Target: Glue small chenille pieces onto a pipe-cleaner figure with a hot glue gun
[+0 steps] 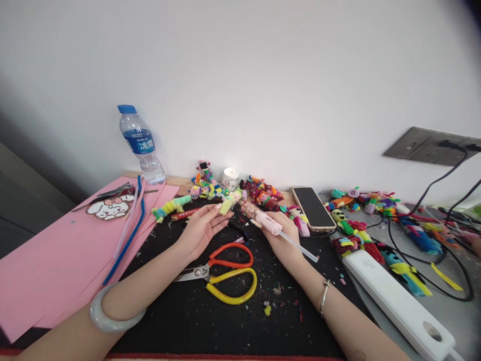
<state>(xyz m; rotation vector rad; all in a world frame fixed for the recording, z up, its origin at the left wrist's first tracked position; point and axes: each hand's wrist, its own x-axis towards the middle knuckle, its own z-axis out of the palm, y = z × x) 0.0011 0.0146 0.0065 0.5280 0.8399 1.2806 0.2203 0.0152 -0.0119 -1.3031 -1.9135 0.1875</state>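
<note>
My left hand (201, 228) holds a small yellow-green pipe-cleaner figure (230, 200) between its fingertips, above the black mat (233, 316). My right hand (283, 235) grips a pink hot glue gun (263, 218) with a clear glue stick (298, 245) sticking out of its back. The gun's nozzle points toward the figure, very close to it. Two pairs of scissors lie just in front of my hands, one with orange handles (231, 255), one with yellow handles (233, 288).
Pink paper sheets (48, 265) with blue and pink pipe cleaners (130, 235) lie left. A water bottle (141, 143), a lit candle (230, 177), several finished figures (263, 195), a phone (313, 208), a white power strip (398, 301) and black cables (424, 250) stand behind and right.
</note>
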